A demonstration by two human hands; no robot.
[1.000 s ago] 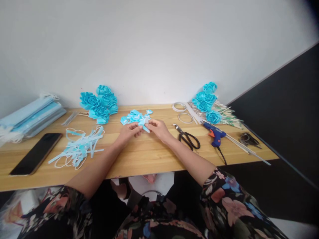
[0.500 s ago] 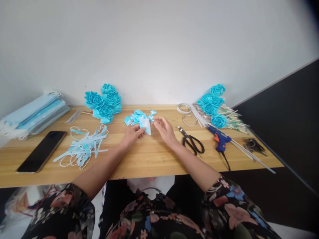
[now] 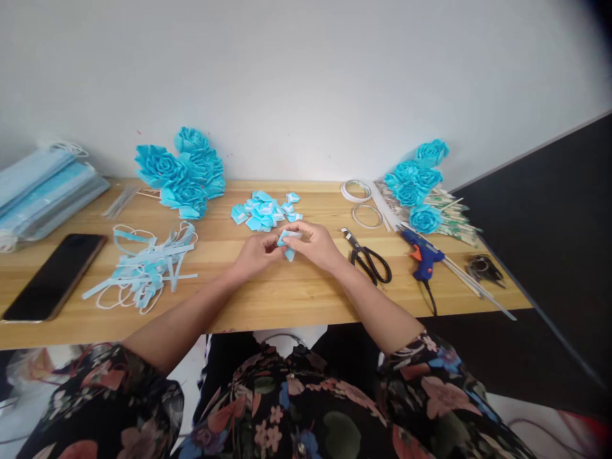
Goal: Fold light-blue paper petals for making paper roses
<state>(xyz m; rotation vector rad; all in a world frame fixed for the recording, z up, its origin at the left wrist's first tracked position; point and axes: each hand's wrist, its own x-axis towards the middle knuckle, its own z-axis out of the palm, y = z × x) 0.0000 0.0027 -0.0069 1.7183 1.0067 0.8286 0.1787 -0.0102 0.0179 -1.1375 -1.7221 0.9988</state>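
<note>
A small blue-and-white piece (image 3: 289, 254), apparently folded, tilts between the left hand (image 3: 261, 254) and right hand (image 3: 318, 245), partly hidden by fingers.

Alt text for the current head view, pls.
A person's left hand and right hand hold a small blue-and-white piece over a wooden table, near a pile of similar pieces. To the left: blue flowers, cut strips, phone, face masks; to the right: scissors, glue gun, more flowers.
</note>
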